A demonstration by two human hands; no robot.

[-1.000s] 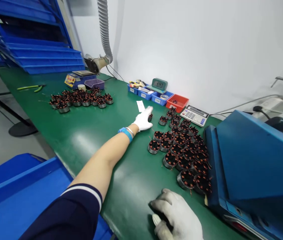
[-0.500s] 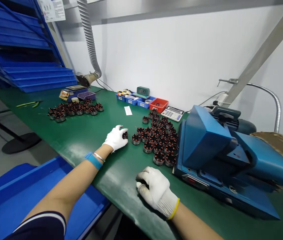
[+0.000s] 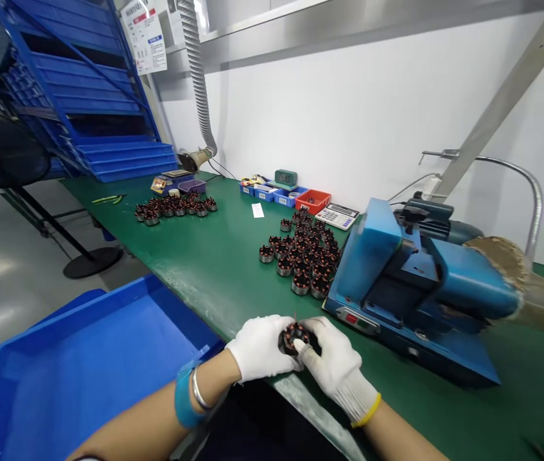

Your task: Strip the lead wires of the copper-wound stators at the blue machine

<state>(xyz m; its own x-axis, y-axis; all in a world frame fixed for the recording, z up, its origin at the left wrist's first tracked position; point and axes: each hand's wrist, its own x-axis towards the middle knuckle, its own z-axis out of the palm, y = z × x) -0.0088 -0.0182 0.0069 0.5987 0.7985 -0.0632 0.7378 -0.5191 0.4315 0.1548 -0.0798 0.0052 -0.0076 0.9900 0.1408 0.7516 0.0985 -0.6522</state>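
Observation:
Between my two white-gloved hands, near the table's front edge, is a motor stator (image 3: 294, 337) with a dark ring and copper windings. My left hand (image 3: 263, 347) wraps round its left side. The thumb and fingers of my right hand (image 3: 330, 353) close on its right side, the thumb lying over its top. Beyond my hands stands a dense group of similar stators (image 3: 303, 256), beside the blue machine. Another cluster of stators (image 3: 171, 206) sits farther off at the left.
The blue grinding machine (image 3: 368, 256) fills the right of the green table (image 3: 214, 256). A calculator (image 3: 335, 216), a red bin (image 3: 314, 203) and small blue bins line the wall. A large blue tray (image 3: 99, 358) stands below the table's left edge. A pedestal fan (image 3: 0, 147) is at left.
My left hand has brought a stator from mid-table back to the front edge. My right hand has come to meet it and now grips it too. The view has shifted left.

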